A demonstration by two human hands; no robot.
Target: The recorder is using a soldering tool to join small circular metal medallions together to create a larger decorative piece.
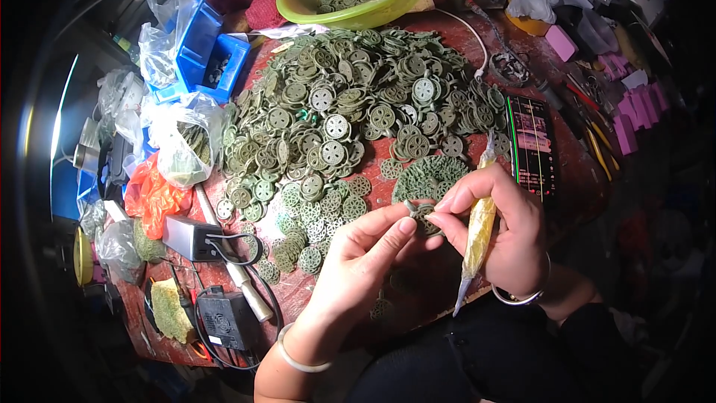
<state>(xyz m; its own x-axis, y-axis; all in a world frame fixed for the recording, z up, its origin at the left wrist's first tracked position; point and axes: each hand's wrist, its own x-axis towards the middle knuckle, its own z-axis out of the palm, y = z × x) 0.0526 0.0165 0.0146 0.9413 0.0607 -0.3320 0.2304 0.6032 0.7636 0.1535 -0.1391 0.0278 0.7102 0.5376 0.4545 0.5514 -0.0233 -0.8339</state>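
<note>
Thumb and fingers of my left hand (367,248) are closed on a small green-grey round piece (423,213), which they partly cover. At its other side, the fingertips of my right hand (509,235) pinch together, touching or almost touching the piece. A slim tool wrapped in yellow (479,235), narrow at both ends, lies tilted across my right hand, held between thumb and palm. Just beyond the fingers sits a rough green round mass (429,179). A large heap of green openwork discs (335,97) spreads ahead, with several flatter discs (309,213) nearer my left hand.
At the back is a yellow-green basin (358,19) holding more pieces. Blue bins (216,60) and plastic bags (186,138) stand left. A black adapter box (227,317) with cables lies front left. On the right are a lit phone (532,145) and pliers (597,145).
</note>
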